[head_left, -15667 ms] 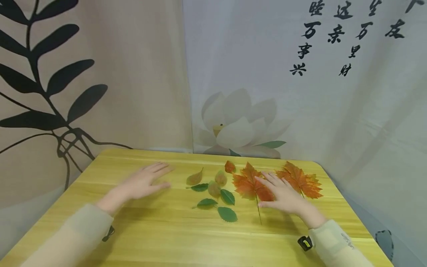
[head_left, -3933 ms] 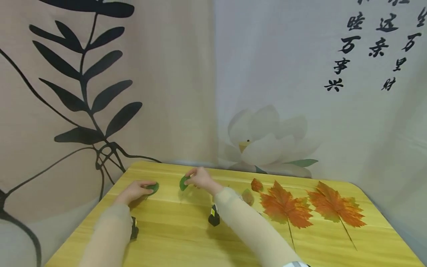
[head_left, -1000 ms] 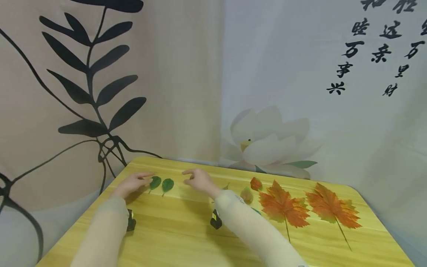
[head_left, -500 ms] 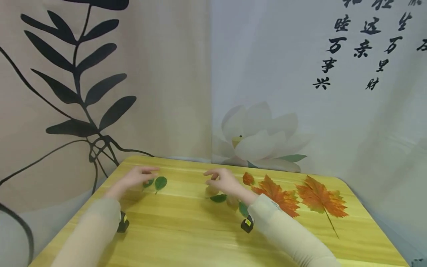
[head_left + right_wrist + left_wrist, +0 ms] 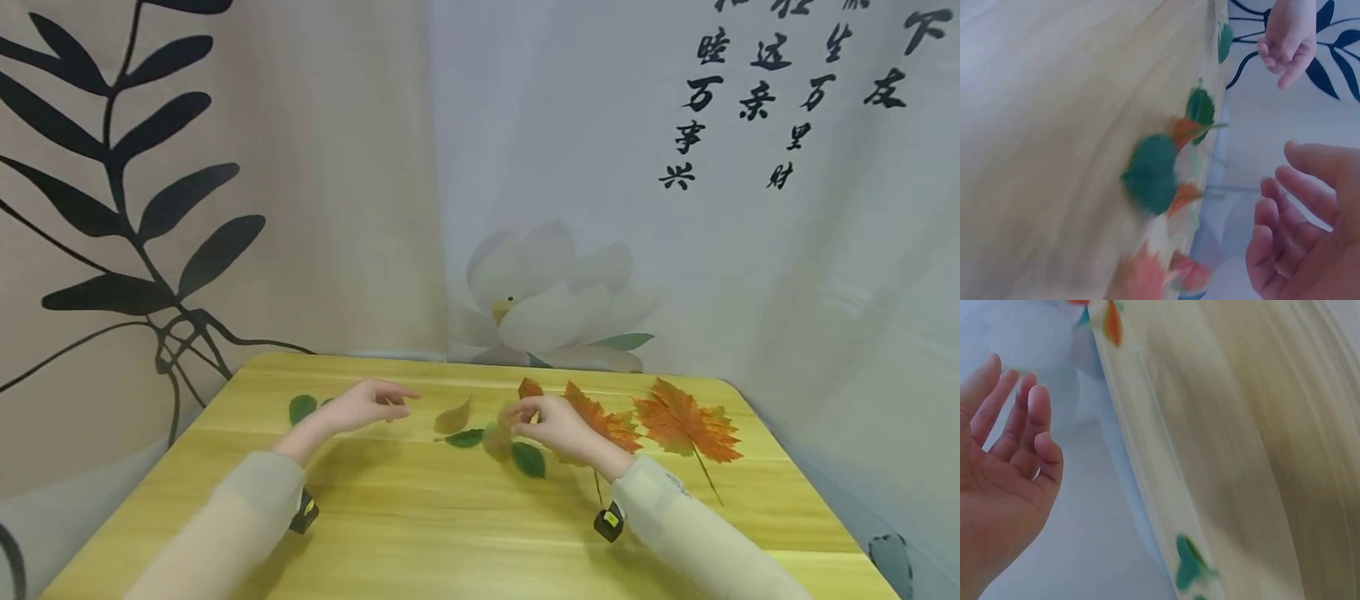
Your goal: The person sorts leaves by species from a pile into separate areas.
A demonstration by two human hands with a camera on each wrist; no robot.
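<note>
In the head view my left hand [image 5: 367, 406] hovers over the left-middle of the table, fingers loosely bent around nothing. Left of it lies a green leaf [image 5: 302, 408], with a second one mostly hidden by the hand. My right hand [image 5: 557, 427] hangs above the central leaves. The right wrist view shows its curved fingers [image 5: 1266, 240] with nothing between them. Beneath and beside that hand are a green leaf [image 5: 529, 460], another green leaf [image 5: 465, 438], a yellowish leaf [image 5: 495, 442] partly covered, and a brownish-yellow leaf [image 5: 454, 418].
Two orange maple leaves lie to the right, one [image 5: 617, 428] partly behind the right hand, the other [image 5: 686, 421] farther right. A small red-orange leaf [image 5: 529, 387] sits near the back edge of the yellow wood-grain table [image 5: 450, 533]. A printed curtain [image 5: 345, 208] hangs behind.
Two green leaves went from the central group to the left, pinched 3.9 s ago and lying released a second ago. Both hands have since moved right, the right one back over the central leaves.
</note>
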